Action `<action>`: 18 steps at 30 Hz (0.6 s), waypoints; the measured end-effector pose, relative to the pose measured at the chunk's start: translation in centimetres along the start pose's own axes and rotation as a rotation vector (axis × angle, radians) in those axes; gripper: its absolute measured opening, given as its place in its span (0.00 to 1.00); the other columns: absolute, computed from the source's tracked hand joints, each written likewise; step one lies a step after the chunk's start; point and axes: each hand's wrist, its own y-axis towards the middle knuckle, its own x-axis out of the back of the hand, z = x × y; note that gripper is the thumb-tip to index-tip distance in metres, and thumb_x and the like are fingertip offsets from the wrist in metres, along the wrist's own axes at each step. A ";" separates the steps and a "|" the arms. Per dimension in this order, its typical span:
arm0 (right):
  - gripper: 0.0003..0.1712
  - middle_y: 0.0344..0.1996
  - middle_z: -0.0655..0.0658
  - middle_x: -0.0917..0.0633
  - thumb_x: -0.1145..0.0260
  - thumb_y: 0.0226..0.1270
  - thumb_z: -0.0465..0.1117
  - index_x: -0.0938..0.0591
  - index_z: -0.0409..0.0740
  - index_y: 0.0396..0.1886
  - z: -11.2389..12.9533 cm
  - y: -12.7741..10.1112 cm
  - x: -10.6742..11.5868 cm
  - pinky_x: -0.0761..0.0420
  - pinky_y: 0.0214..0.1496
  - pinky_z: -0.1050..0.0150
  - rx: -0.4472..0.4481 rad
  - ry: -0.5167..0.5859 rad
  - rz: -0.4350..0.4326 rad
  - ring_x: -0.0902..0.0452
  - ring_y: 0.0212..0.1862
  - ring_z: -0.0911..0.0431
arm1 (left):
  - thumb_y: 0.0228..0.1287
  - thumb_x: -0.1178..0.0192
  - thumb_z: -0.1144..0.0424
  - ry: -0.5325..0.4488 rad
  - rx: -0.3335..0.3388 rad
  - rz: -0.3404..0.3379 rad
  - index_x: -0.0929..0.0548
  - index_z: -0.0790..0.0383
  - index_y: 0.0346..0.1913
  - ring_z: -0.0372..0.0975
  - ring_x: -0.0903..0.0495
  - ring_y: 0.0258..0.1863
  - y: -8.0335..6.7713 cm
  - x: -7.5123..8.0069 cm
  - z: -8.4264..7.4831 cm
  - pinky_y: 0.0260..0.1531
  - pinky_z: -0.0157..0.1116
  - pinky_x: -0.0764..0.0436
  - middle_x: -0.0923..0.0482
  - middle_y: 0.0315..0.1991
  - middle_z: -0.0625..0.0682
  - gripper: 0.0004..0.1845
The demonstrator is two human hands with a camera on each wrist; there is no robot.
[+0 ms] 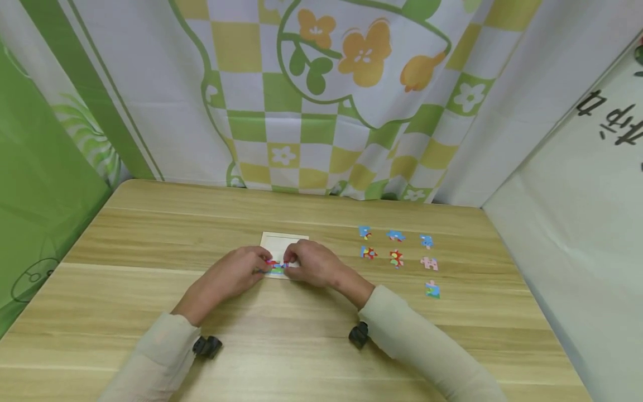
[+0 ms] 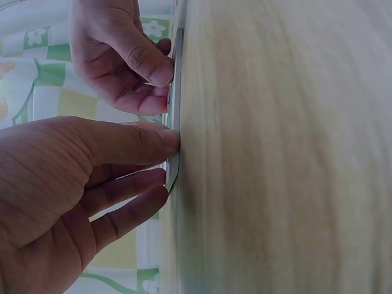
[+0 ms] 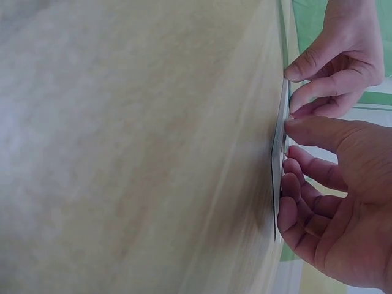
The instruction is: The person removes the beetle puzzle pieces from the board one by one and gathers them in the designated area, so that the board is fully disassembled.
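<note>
A small wooden puzzle tray point(image 1: 275, 243) lies flat on the table, its upper part bare and pale. Along its near edge sit colourful jigsaw pieces point(image 1: 277, 269) in red, blue and green. My left hand point(image 1: 240, 272) holds the tray's left near corner, with the thumb on its near edge and bent fingers reaching over the pieces. From the other side, my right hand point(image 1: 316, 264) pinches a small blue-and-red jigsaw piece point(image 1: 286, 265) between thumb and forefinger, low over the tray. Its other fingers are curled at the tray's right side point(image 3: 277, 177). The fingers partly hide both pieces and tray.
Several loose jigsaw pieces point(image 1: 396, 235) lie spread in rows to the right of the tray, including a pink piece point(image 1: 429, 263) and a green-blue piece point(image 1: 432, 290). A patterned curtain point(image 1: 281, 128) hangs behind the table point(image 1: 281, 346); a white wall panel point(image 1: 577, 234) borders its right side.
</note>
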 end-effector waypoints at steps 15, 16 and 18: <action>0.08 0.37 0.52 0.14 0.28 0.67 0.41 0.14 0.46 0.43 -0.2 0.5 0.1 0.20 0.47 0.62 -0.044 0.017 0.030 0.20 0.41 0.60 | 0.61 0.27 0.72 0.015 0.024 0.020 0.07 0.63 0.35 0.52 0.13 0.52 0.2 0.1 0.3 0.53 0.47 0.15 0.12 0.51 0.59 0.02; 0.08 0.36 0.52 0.14 0.28 0.67 0.41 0.14 0.46 0.43 -0.1 0.5 0.1 0.20 0.47 0.62 -0.040 0.015 0.029 0.21 0.40 0.60 | 0.61 0.27 0.72 0.013 0.031 0.024 0.07 0.63 0.35 0.52 0.13 0.52 0.2 0.1 0.3 0.53 0.47 0.15 0.12 0.52 0.59 0.03; 0.08 0.35 0.53 0.15 0.28 0.67 0.41 0.15 0.45 0.43 -0.1 0.4 0.0 0.20 0.46 0.62 -0.036 0.009 0.025 0.21 0.39 0.60 | 0.61 0.27 0.72 0.004 0.045 0.029 0.07 0.64 0.35 0.52 0.14 0.53 0.1 0.1 0.2 0.54 0.47 0.16 0.12 0.52 0.59 0.02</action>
